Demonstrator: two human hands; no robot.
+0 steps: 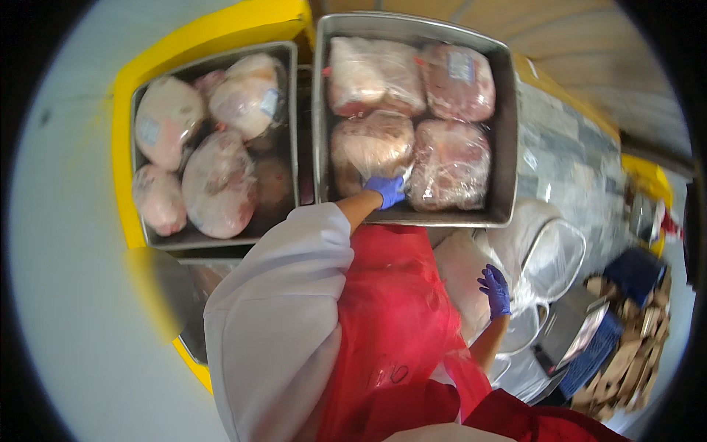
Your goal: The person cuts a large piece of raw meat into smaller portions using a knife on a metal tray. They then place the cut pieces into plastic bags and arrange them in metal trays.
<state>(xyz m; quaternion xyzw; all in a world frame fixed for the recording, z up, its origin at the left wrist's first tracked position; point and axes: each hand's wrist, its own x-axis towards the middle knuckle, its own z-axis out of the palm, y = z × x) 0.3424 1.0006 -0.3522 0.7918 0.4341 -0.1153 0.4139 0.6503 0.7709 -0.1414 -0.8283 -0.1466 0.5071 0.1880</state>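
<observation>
My left hand (387, 192), in a purple glove, reaches into a deep metal tub (321, 147). Its fingers are bent against the near edge of a plastic-wrapped piece of meat (370, 147) at the tub's near left. Beside that lies another wrapped piece (451, 166). Two more wrapped pieces, a pale one (375, 77) and a redder one with a white label (458, 90), fill the far half. Away from the tub, to the right of my red apron (394, 295), hangs my right hand (496, 292), also gloved, its fingers apart and nothing in it.
To the left, a second metal tub (294, 110) holds several large wrapped pieces of meat (219, 184) inside a yellow frame (124, 147). White-lined containers (556, 258) stand to the right. Beyond them are a blue crate (593, 353) and a heap of brown cardboard (626, 361).
</observation>
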